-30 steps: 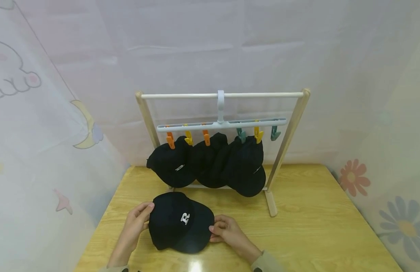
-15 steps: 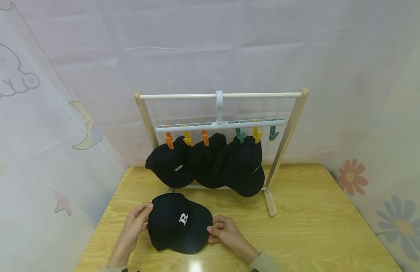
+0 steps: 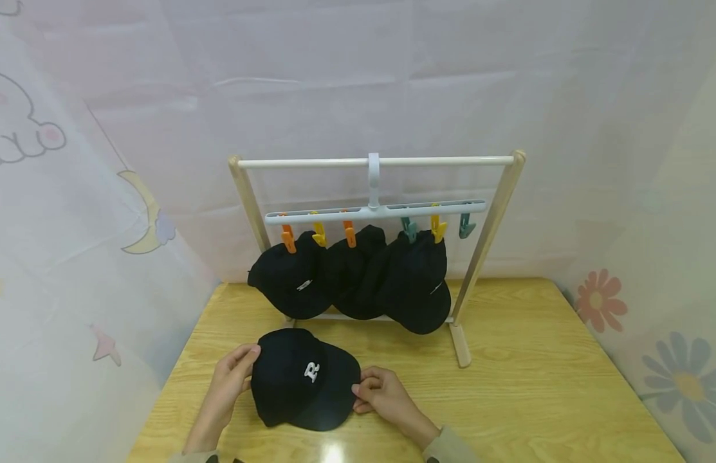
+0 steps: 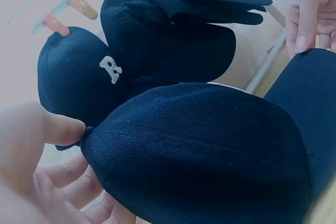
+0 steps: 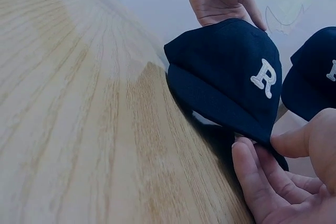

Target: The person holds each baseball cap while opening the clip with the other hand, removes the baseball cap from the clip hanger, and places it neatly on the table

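A dark baseball cap (image 3: 288, 379) with a white letter R on its front is between both hands, close over the table, its brim toward the right. My left hand (image 3: 233, 379) pinches the crown's left side; in the left wrist view the thumb presses the button at the top of the cap (image 4: 199, 145). My right hand (image 3: 386, 395) pinches the brim's edge, thumb on top and fingers underneath, as the right wrist view shows with the cap (image 5: 226, 72). Behind it, several dark caps (image 3: 358, 276) hang from orange, yellow and green clips.
A pale blue hanger (image 3: 375, 211) hooks over the white bar (image 3: 311, 163) of a wooden stand behind the cap. At the hanger's right end, a green clip (image 3: 466, 226) holds nothing. The stand's right foot (image 3: 460, 346) rests on the wooden table (image 3: 543, 386). Printed cloth surrounds the table.
Almost nothing differs. The hands and the cap keep the same hold and place, with only a slight shift of the whole head view.
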Available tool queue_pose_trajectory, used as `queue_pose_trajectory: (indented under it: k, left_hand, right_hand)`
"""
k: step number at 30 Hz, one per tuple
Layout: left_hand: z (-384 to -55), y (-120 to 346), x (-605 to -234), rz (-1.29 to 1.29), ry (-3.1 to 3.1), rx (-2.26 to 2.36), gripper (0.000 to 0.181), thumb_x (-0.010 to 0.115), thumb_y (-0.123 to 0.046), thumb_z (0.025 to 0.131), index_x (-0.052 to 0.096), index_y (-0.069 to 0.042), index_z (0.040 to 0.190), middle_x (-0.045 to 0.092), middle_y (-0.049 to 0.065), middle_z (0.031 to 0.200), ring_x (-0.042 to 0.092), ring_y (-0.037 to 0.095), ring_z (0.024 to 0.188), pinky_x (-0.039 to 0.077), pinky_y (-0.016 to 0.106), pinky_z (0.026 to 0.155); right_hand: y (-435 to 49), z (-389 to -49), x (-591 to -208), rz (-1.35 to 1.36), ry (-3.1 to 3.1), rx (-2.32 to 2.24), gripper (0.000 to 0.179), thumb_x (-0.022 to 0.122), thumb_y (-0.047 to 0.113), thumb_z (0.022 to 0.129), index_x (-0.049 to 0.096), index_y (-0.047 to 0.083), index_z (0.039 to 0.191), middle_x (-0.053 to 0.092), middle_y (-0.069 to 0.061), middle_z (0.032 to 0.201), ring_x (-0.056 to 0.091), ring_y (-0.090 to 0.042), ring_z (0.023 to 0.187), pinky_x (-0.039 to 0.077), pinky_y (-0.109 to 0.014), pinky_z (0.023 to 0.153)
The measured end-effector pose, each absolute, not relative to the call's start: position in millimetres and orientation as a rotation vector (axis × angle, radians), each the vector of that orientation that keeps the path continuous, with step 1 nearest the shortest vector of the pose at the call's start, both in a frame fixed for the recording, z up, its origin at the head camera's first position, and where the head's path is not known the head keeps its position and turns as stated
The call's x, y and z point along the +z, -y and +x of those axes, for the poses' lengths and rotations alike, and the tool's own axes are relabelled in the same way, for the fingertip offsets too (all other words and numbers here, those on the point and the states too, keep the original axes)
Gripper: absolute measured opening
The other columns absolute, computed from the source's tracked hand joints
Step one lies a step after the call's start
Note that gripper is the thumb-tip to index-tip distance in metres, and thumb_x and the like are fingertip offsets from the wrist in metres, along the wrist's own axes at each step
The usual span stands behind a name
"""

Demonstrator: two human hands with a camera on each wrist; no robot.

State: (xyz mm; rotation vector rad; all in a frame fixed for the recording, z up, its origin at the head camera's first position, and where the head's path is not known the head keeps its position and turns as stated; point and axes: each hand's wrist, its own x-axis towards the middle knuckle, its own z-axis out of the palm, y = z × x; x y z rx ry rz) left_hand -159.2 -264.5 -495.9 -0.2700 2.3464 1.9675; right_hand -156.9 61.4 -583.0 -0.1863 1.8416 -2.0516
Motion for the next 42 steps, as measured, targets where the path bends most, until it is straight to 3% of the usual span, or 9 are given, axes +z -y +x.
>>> queue_pose_trajectory:
  k: [11, 27, 33, 38, 42]
  left_hand:
    - [-162.2, 264.9, -500.4, -0.274, -2.361, 1.957, 0.046, 0.056, -0.035, 0.113, 0.062, 0.003, 0.139, 0.073, 0.006, 0.121, 0.073, 0.013, 0.099, 0.061, 0.032, 0.082]
    - [-162.8, 266.0, -505.6, -0.325, -2.391, 1.918, 0.049, 0.056, -0.038, 0.112, 0.062, 0.003, 0.14, 0.074, 0.01, 0.126, 0.072, 0.015, 0.1, 0.06, 0.035, 0.086]
    - [-162.4, 267.5, -504.5, -0.323, -2.463, 1.85, 0.051, 0.055, -0.037, 0.113, 0.057, 0.002, 0.146, 0.067, 0.016, 0.138, 0.068, 0.018, 0.113, 0.058, 0.039, 0.093]
    - [-161.7, 267.6, -500.2, -0.33, -2.486, 1.84, 0.052, 0.054, -0.037, 0.113, 0.052, -0.002, 0.152, 0.058, 0.019, 0.151, 0.063, 0.017, 0.123, 0.058, 0.032, 0.093]
    - [-160.8, 266.6, -494.0, -0.29, -2.587, 1.793, 0.048, 0.055, -0.035, 0.113, 0.054, -0.004, 0.15, 0.056, 0.018, 0.151, 0.063, 0.016, 0.122, 0.057, 0.027, 0.092]
  right_hand:
    - [-64.7, -160.2, -584.3, -0.238, -1.892, -2.004, 0.039, 0.07, 0.005, 0.102, 0.057, -0.018, 0.131, 0.076, -0.013, 0.093, 0.076, -0.019, 0.077, 0.066, -0.033, 0.074]
    - [-71.8, -159.9, -579.2, -0.233, -1.92, -1.983, 0.039, 0.068, 0.004, 0.102, 0.057, -0.018, 0.133, 0.076, -0.017, 0.099, 0.077, -0.022, 0.082, 0.066, -0.033, 0.075]
    - [-71.8, -158.5, -573.5, -0.24, -1.939, -1.996, 0.039, 0.068, 0.004, 0.102, 0.057, -0.019, 0.131, 0.075, -0.019, 0.099, 0.076, -0.023, 0.083, 0.066, -0.033, 0.075]
    - [-73.2, -158.9, -572.6, -0.229, -1.949, -1.992, 0.039, 0.068, 0.003, 0.102, 0.056, -0.019, 0.132, 0.074, -0.017, 0.097, 0.076, -0.023, 0.084, 0.066, -0.031, 0.075]
    - [-74.7, -161.5, -572.8, -0.238, -1.978, -1.983, 0.039, 0.069, 0.004, 0.102, 0.057, -0.018, 0.133, 0.074, -0.018, 0.094, 0.076, -0.024, 0.084, 0.066, -0.032, 0.074]
